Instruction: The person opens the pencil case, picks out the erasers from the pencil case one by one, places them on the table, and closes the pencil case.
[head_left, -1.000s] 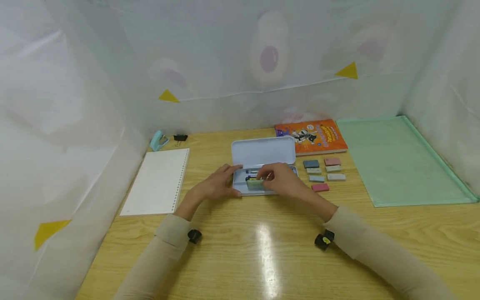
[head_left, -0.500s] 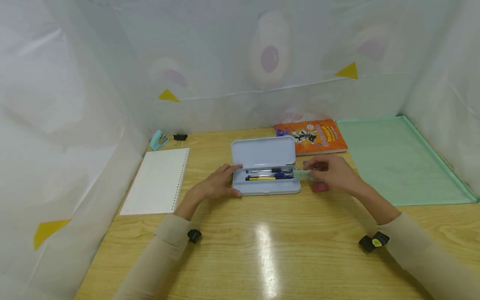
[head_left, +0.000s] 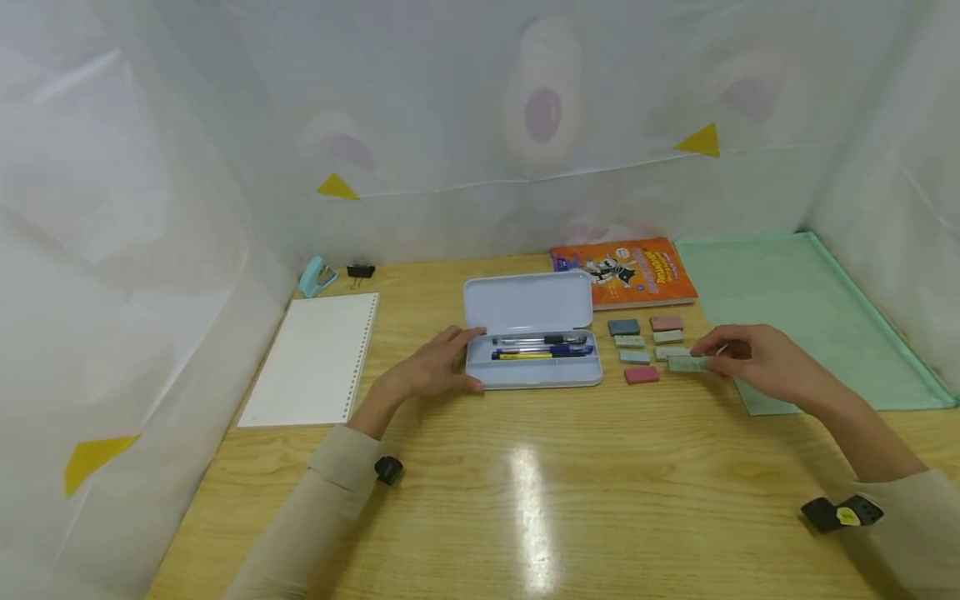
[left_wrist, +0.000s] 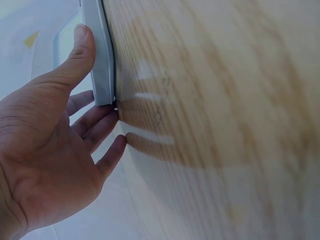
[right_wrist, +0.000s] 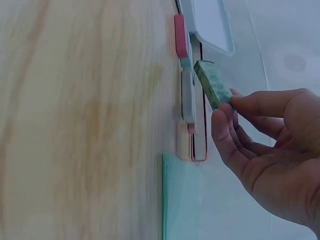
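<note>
In the head view, my left hand (head_left: 437,367) holds the left end of the open pencil case (head_left: 540,385), thumb at its front corner and index finger at its back corner. Its other fingers are spread, as the left wrist view shows. Several pens (head_left: 536,353) lie in the case's back compartment. My right hand (head_left: 772,362) pinches a marbled green eraser (right_wrist: 214,84) between thumb and fingers. In the right wrist view this eraser is tilted and off the table. Beneath and just behind it, in the head view, sits a pale grey eraser (head_left: 666,353).
Two columns of erasers stand right of the case, with a pink one (head_left: 641,376) in front. Behind them lies an orange book (head_left: 637,271). A green mat (head_left: 810,325) covers the right side. At the left are a notebook (head_left: 311,362), a stapler (head_left: 317,277) and a binder clip (head_left: 361,272).
My right hand has carried the green eraser out of the pencil case and rightward past the eraser columns. The left hand has stayed at the case's left end.
</note>
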